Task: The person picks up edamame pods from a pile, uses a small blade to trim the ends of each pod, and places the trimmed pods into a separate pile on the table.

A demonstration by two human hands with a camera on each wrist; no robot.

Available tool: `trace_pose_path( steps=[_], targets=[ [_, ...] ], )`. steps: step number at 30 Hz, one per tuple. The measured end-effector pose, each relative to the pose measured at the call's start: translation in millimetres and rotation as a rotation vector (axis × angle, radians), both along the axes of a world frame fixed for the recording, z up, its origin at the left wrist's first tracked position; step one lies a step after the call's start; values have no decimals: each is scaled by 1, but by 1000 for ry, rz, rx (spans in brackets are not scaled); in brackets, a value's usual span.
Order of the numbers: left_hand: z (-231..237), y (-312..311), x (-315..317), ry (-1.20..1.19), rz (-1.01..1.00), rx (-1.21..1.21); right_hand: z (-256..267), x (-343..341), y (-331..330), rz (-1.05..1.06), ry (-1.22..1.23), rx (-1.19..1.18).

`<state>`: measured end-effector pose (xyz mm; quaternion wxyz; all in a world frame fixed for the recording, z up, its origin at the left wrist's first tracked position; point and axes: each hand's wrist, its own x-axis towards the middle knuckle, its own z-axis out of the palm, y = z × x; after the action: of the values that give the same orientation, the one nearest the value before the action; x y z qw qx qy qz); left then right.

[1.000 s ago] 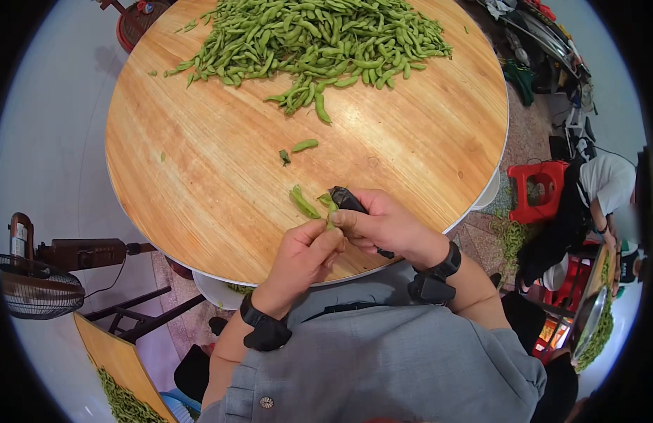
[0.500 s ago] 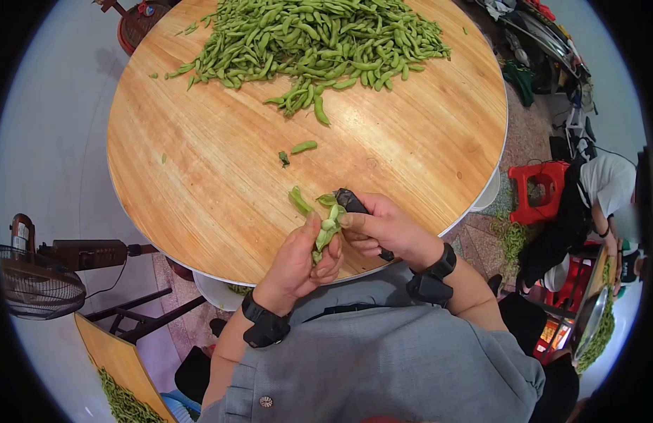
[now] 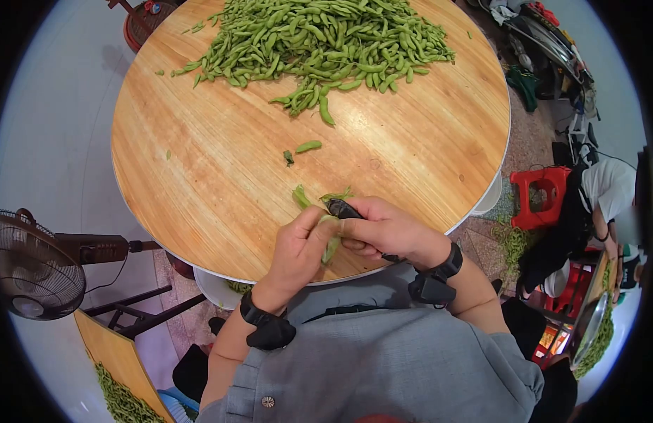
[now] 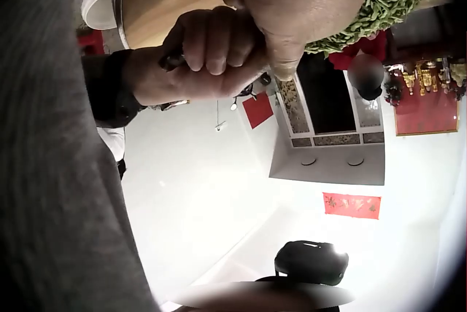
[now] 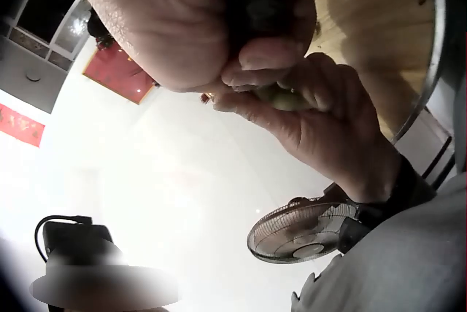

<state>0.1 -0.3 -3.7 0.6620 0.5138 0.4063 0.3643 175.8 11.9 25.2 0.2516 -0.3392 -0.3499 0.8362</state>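
My left hand pinches a pale green soybean pod between thumb and fingers, close over the table's near edge. Right against it, my right hand grips a slim black tool; its kind I cannot tell. The right thumb presses at the pod beside the left fingertips. In the right wrist view the tool's dark end shows within the curled fingers, and part of the pod lies in the left hand. Just beyond the hands are an emptied-looking pod and a split green piece.
A large heap of soybean pods covers the far side of the round wooden table. One loose pod and a dark scrap lie mid-table. A fan stands left; a red stool and a seated person are right.
The pod between my hands was turned up to show its pale inside half a second ago; now the left hand has rolled over it. The tool stays in the right hand.
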Motion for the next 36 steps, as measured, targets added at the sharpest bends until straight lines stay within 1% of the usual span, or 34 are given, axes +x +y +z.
trace_pose_path(
  steps=[1, 2, 3, 5, 6, 7, 8, 9, 10, 11, 13, 14, 16, 17, 19, 22, 24, 26, 28, 29, 30, 31, 32, 33, 35, 36],
  targets=[
    [0, 2, 0, 45, 23, 70, 2, 1, 1, 16, 1, -62],
    [1, 4, 0, 90, 47, 141, 1, 0, 2, 19, 0, -62],
    [-2, 5, 1, 89, 49, 142, -1, -2, 3, -19, -29, -56],
    [-8, 6, 5, 65, 162, 157, -4, -7, 3, -55, -60, -50],
    [-8, 7, 5, 64, 165, 159, -5, -11, 3, -115, -116, 12],
    [-7, 8, 3, -44, 242, -28, -6, -13, 4, -175, -171, 74],
    [-6, 9, 2, -154, 320, -215, -7, -13, 5, -169, -172, 76],
    [-3, 11, 0, -156, 328, -214, -9, -11, 6, -183, -255, 104],
    [1, 14, -3, -214, 372, -293, -10, -11, 8, -197, -337, 134],
    [5, 16, -6, -272, 416, -372, -12, -13, 10, -188, -336, 137],
    [9, 15, -5, -301, 451, -396, -15, -17, 10, -228, -732, 805],
    [11, 15, -4, -330, 475, -420, -12, -20, 8, -223, -731, 809],
    [6, 16, -2, -351, 502, -396, -2, -28, 6, -371, -921, 955],
    [4, 15, -1, -367, 527, -377, -3, -31, 5, -364, -921, 961],
    [6, 15, 5, -356, 539, -367, -6, -36, 2, -338, -807, 1195],
    [5, 15, 5, -354, 533, -368, -11, -33, 3, -308, -854, 1143],
    [4, 15, 5, -379, 529, -378, -11, -29, 2, -308, -854, 1159],
    [5, 14, 3, -242, 445, -324, -9, -27, -1, -307, -852, 1172],
    [4, 16, 1, -241, 434, -329, -6, -26, -3, -397, -847, 1170],
    [3, 16, 1, -227, 410, -333, -7, -25, -3, -387, -845, 1178],
    [4, 16, 1, -232, 418, -330, -9, -25, -3, -438, -822, 1160],
    [6, 14, 4, -289, 406, -338, -10, -25, -2, -488, -798, 1142],
    [7, 13, 6, -345, 394, -344, -9, -25, -3, -480, -794, 1149],
    [6, 13, 7, -350, 401, -340, -7, -26, -4, -456, -813, 1188],
    [0, 12, 11, -274, 509, -337, -7, -31, -5, -425, -829, 1234],
    [-8, 12, 15, -279, 516, -335, -9, -37, -6, -414, -773, 1286]
  ],
)
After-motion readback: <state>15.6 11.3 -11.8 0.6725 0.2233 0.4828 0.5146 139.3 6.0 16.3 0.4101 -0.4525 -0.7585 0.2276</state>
